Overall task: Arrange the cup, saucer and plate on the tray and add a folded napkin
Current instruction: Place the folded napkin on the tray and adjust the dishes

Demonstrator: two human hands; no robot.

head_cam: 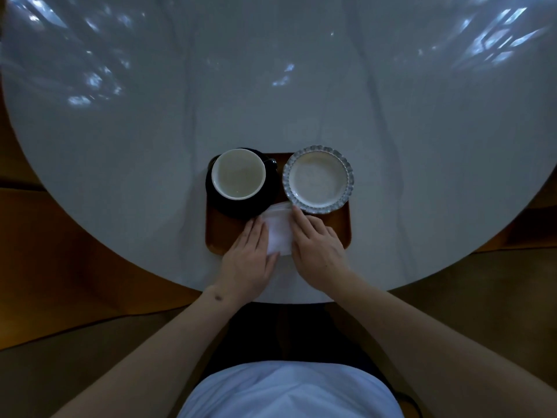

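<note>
A brown wooden tray [218,233] lies near the table's front edge. On its left stands a white cup [238,174] with a dark handle, on a black saucer [229,206]. On its right sits a white plate [318,179] with a fluted rim. A folded white napkin [279,232] lies on the tray's front middle, its far end by the plate's rim. My left hand [247,260] presses flat on the napkin's left edge. My right hand [316,247] presses on its right edge, the forefinger reaching to the plate.
The tray rests on a round white table [271,101] with bright light patches at the back. Brown wooden floor [75,267] shows around the table. My white shirt [289,390] is at the bottom.
</note>
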